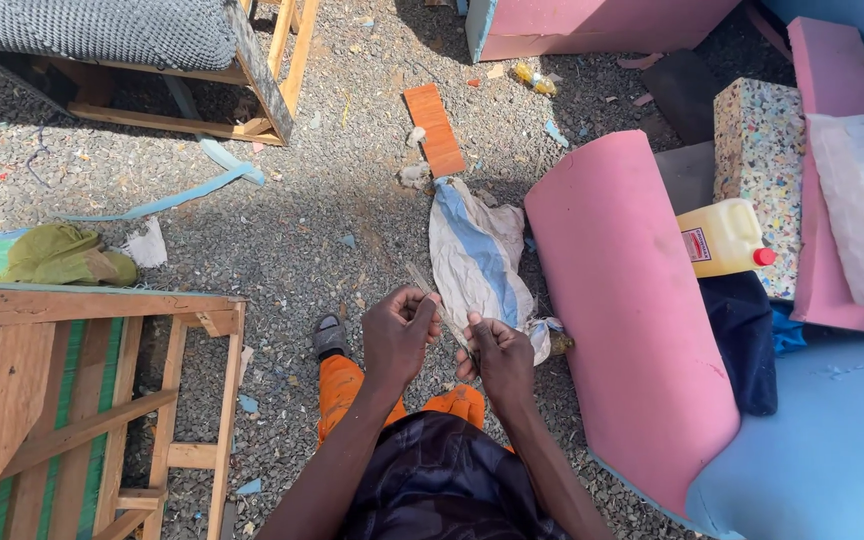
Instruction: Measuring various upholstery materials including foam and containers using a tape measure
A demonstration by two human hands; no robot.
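both hands pinch a thin pale strip (439,305) at lower centre: left hand (399,332) closed on its upper end, right hand (498,357) on the lower. behind it a white-blue sack (477,255) on gravel (282,215), pink foam sheet (622,300) right, yellow jug (722,238) beyond.

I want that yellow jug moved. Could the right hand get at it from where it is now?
Probably not without letting go: the right hand grips a thin strip with the left hand, and the pink foam lies before the jug.

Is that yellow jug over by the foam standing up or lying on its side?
Lying on its side. The yellow jug rests among the foam pieces with its red cap pointing sideways to the right, and the cap is on.
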